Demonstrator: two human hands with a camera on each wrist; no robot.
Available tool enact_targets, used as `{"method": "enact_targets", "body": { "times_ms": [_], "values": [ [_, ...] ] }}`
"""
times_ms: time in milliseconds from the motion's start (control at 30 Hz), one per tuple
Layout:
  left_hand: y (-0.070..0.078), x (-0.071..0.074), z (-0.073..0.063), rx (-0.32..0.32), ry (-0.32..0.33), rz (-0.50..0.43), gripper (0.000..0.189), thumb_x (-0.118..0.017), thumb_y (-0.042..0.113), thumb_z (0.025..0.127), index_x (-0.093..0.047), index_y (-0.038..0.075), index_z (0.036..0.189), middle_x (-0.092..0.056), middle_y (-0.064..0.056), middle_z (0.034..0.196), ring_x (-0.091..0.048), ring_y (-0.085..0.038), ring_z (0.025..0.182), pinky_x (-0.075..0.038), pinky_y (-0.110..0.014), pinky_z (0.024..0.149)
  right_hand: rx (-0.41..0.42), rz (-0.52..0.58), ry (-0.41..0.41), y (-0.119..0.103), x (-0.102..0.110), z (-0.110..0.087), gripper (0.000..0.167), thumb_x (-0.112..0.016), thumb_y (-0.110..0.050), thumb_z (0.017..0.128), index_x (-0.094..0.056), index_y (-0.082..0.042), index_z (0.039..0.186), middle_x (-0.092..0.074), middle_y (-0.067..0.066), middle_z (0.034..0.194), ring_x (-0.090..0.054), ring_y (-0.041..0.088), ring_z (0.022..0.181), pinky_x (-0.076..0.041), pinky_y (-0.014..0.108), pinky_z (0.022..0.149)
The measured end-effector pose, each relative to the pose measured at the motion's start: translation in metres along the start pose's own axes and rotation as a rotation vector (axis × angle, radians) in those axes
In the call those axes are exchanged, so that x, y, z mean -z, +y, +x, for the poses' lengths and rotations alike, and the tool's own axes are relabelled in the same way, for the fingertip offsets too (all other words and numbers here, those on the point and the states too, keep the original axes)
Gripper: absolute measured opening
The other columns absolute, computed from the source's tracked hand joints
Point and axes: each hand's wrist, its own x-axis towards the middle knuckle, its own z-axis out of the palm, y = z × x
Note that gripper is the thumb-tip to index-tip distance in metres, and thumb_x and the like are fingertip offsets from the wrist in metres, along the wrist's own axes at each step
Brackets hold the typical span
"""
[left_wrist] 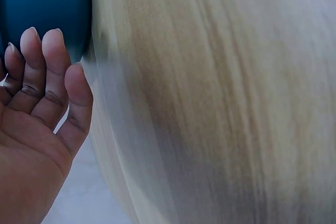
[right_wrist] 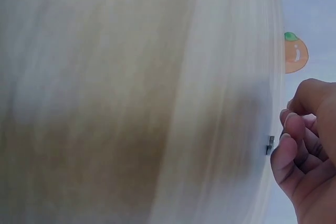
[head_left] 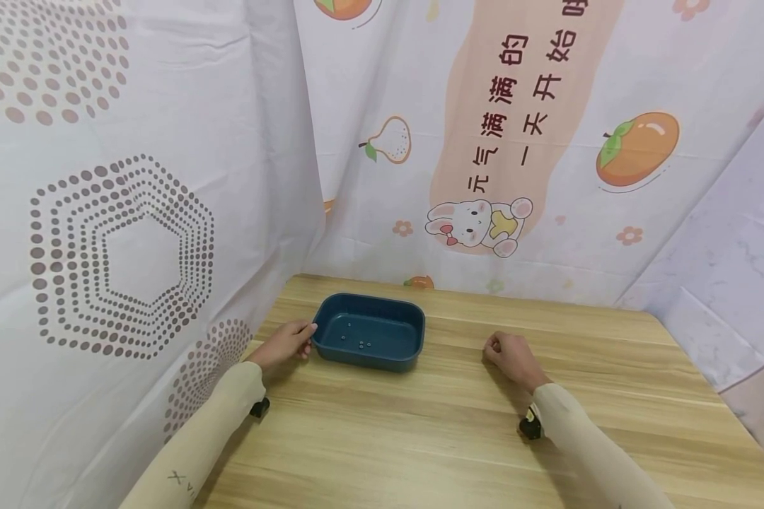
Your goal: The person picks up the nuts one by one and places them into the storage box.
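A dark blue tray [head_left: 369, 363] with rounded corners stands on the table. Several small metal nuts [head_left: 361, 346] lie scattered on its floor. My left hand [head_left: 286, 345] grips the tray's left end, with a fingertip at the rim and the other fingers below it along the outer wall. To the right of the tray, my right hand [head_left: 514, 358] is low over the tabletop with curled fingers. Thumb and index finger come together there, but whether they pinch anything is hidden. Close by these fingertips, the right wrist view shows a small dark metal piece [right_wrist: 270, 145].
The wood-grain table [head_left: 369, 431] meets a printed white curtain [head_left: 369, 233] at the back. Another white curtain [head_left: 255, 233] hangs along the left side, close to my left arm. Dark wrist cameras [head_left: 530, 427] sit under the sleeves.
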Motion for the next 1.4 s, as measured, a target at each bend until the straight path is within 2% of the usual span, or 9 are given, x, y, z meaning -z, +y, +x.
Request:
{"method": "enact_targets", "body": {
  "times_ms": [433,833,1000,1400],
  "values": [
    [0.001,-0.001,-0.001,0.01,0.001,-0.001,0.036,-0.044,0.031,0.113,-0.057,0.004,0.093,-0.06,-0.011,0.083,-0.06,-0.023,0.071,-0.058,-0.035,0.068,0.018,0.009,0.011,-0.009,-0.003,0.006,0.008,-0.063,-0.006,0.095,-0.069,-0.005,0.09,-0.069,0.003,0.079,-0.062,0.014,0.072,-0.05,0.031,0.062],
    [0.0,0.0,0.0,-0.011,-0.006,-0.012,0.037,-0.045,0.031,0.113,-0.055,0.001,0.094,-0.059,-0.012,0.082,-0.059,-0.023,0.071,-0.057,-0.038,0.067,0.019,0.036,-0.001,-0.023,-0.004,0.009,0.008,-0.062,-0.006,0.095,-0.069,-0.005,0.091,-0.068,0.002,0.078,-0.06,0.013,0.07,-0.05,0.031,0.063],
    [0.0,0.001,0.001,0.009,-0.01,-0.015,0.037,-0.044,0.033,0.113,-0.056,0.003,0.094,-0.06,-0.011,0.082,-0.06,-0.022,0.07,-0.058,-0.036,0.068,0.037,0.036,0.011,-0.028,-0.005,0.01,0.008,-0.063,-0.005,0.095,-0.069,-0.005,0.09,-0.067,0.001,0.076,-0.06,0.013,0.07,-0.05,0.031,0.063],
    [-0.002,0.001,0.002,0.004,-0.003,0.004,0.037,-0.045,0.033,0.113,-0.057,0.003,0.094,-0.06,-0.01,0.082,-0.06,-0.021,0.071,-0.058,-0.035,0.068,0.05,0.059,-0.025,-0.044,-0.008,0.014,0.005,-0.064,-0.005,0.097,-0.069,-0.004,0.094,-0.067,0.001,0.076,-0.057,0.011,0.067,-0.049,0.029,0.061]
  ]
}}
